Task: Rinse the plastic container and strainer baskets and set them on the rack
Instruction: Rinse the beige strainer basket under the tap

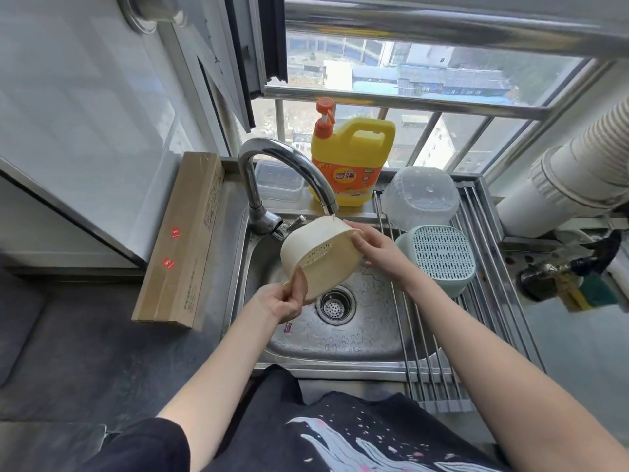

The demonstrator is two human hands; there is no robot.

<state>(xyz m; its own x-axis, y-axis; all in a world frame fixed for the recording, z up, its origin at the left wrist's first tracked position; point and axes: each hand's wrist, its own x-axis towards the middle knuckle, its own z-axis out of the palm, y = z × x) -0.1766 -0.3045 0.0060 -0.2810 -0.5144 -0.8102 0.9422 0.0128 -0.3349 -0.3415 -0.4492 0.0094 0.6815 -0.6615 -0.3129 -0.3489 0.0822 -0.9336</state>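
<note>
- My left hand [284,299] pinches the cream strainer basket [318,255] by its rim; my right hand [377,247] grips the far edge, under the faucet [286,178].
- Below, a wet steel sink [367,321].
- On the rod rack [483,301]: upturned clear container [420,197] and slotted green basket [439,258].

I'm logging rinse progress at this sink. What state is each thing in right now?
Cream plastic strainer basket: tilted under the tap, in the grip of both hands.
Left hand: shut on the basket's lower rim.
Right hand: shut on its upper rim.
Chrome tap: running thinly.
Clear plastic container: upside down on the rack.
Green strainer basket: upside down on the rack.
Steel sink: wet, drain uncovered.
</note>
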